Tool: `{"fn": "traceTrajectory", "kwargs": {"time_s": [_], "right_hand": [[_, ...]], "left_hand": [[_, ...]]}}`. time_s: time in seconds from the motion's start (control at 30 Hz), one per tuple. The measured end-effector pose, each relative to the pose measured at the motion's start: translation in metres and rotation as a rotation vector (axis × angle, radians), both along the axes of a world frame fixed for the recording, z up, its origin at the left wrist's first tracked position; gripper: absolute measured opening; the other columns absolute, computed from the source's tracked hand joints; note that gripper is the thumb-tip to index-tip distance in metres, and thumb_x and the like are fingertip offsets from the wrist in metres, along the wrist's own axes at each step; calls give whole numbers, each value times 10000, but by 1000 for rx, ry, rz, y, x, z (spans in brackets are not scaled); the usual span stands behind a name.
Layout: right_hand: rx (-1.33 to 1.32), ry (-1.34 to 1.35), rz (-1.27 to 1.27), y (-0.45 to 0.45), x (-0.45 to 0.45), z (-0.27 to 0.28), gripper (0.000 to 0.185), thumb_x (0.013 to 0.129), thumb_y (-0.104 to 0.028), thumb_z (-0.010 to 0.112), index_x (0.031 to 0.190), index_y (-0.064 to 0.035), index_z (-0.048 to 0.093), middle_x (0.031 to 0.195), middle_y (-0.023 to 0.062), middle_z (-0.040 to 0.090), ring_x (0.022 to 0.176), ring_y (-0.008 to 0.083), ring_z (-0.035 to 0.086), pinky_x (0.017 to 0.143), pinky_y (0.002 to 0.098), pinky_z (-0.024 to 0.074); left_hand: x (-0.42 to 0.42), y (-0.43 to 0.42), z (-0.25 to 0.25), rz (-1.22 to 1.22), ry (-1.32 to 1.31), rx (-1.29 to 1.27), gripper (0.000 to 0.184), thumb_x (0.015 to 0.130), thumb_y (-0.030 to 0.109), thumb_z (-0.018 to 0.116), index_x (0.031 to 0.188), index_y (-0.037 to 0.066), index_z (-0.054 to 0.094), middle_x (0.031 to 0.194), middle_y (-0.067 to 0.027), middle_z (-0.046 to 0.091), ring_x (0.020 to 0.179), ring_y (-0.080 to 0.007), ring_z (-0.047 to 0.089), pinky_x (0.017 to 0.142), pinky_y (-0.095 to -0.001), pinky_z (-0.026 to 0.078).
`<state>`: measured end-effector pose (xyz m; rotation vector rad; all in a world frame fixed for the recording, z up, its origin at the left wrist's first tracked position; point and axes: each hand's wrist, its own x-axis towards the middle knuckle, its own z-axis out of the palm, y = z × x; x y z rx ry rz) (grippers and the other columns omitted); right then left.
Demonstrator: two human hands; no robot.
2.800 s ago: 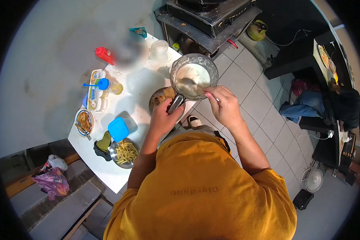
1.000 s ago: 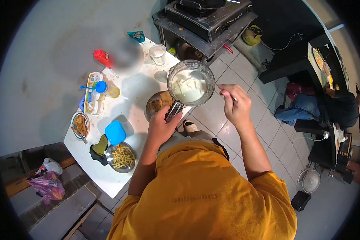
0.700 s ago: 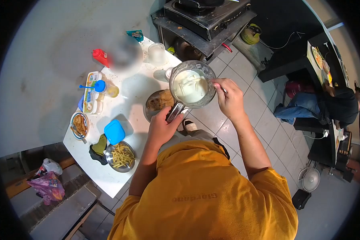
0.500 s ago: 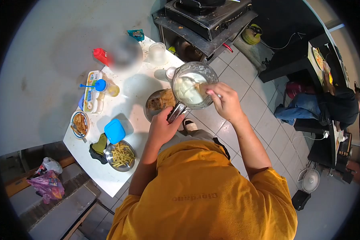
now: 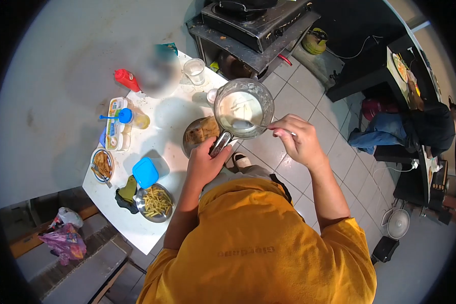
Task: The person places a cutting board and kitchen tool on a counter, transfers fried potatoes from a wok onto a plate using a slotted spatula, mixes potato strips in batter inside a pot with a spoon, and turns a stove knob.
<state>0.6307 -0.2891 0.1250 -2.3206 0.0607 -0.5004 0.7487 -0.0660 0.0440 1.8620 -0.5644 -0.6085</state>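
Observation:
My left hand (image 5: 206,163) is wrapped round the dark handle of a saucepan (image 5: 262,92), holding it up past the table's edge. Inside lies a smooth, creamy white mixture (image 5: 236,105). The fingers of my right hand (image 5: 303,142) pinch a metal spoon (image 5: 243,123) by its handle. The spoon's bowl is inside the pan, at the mixture's near right side. Just left of the pan, a metal plate (image 5: 188,148) holds browned, flat food (image 5: 202,130) and is partly hidden by the pan and my left hand.
The white table (image 5: 131,230) carries a bowl of cut potato strips (image 5: 157,202), a blue-lidded container (image 5: 145,173), a red bottle (image 5: 125,79), a blue-capped bottle (image 5: 138,119) and a clear cup (image 5: 194,72). A stove (image 5: 258,30) stands ahead. Another person (image 5: 430,129) is at the right.
My right hand has moved slightly right and down. The spoon has shifted and its bowl now shows clearly in the pan. My left hand still grips the handle.

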Motion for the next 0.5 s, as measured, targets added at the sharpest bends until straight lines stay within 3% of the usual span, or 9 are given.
{"fn": "traceTrajectory", "kwargs": {"time_s": [0.27,0.5], "right_hand": [[-146,-27,-38,2,9,-29,73,837,-93,663,875,-32,651,814,113,635,742,286,605,738,377,498],[-209,-135,-86,-1,19,-18,81,815,-72,672,880,-36,640,832,98,641,742,277,607,722,372,492]], "left_hand": [[2,-7,5,-20,24,-44,248,823,220,709,875,-6,622,614,-76,575,536,-117,481,516,-296,402],[1,-6,8,-46,95,-22,227,833,214,700,862,4,622,587,-35,528,532,-93,442,502,-276,374]]}}
